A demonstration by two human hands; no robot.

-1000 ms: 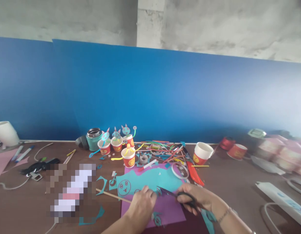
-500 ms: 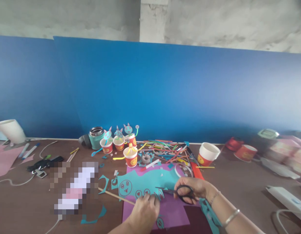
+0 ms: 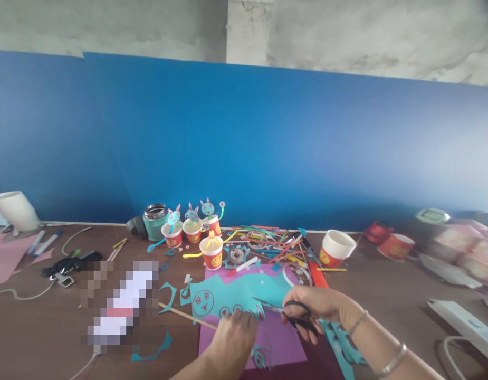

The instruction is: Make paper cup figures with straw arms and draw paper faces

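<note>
My right hand (image 3: 309, 311) grips black-handled scissors (image 3: 298, 314), fingers through the loops, which stand apart. Their blades point left and meet the edge of a turquoise paper sheet (image 3: 228, 282), close to a red-outlined pointed shape. My left hand (image 3: 238, 330) is closed on the sheet's lower edge, its fingertips partly hidden. The turquoise paper carries a drawn round face (image 3: 203, 302) and small circles with hearts. Beneath it lies a purple sheet (image 3: 281, 338) with a small turquoise cutout (image 3: 259, 359). A thin wooden stick (image 3: 188, 315) ends beside my left hand.
Behind the sheet stand several decorated paper cups (image 3: 212, 256), a turquoise flask (image 3: 155, 224) and a heap of coloured sticks (image 3: 267, 240). White-topped stacked cups (image 3: 337, 248) stand farther right. Turquoise scraps (image 3: 154, 351) lie left; a power strip (image 3: 465, 327) sits at the right.
The scissors' handles have spread apart, and my right fingers have opened downward with them. My left hand keeps its place on the paper. The view has shifted slightly.
</note>
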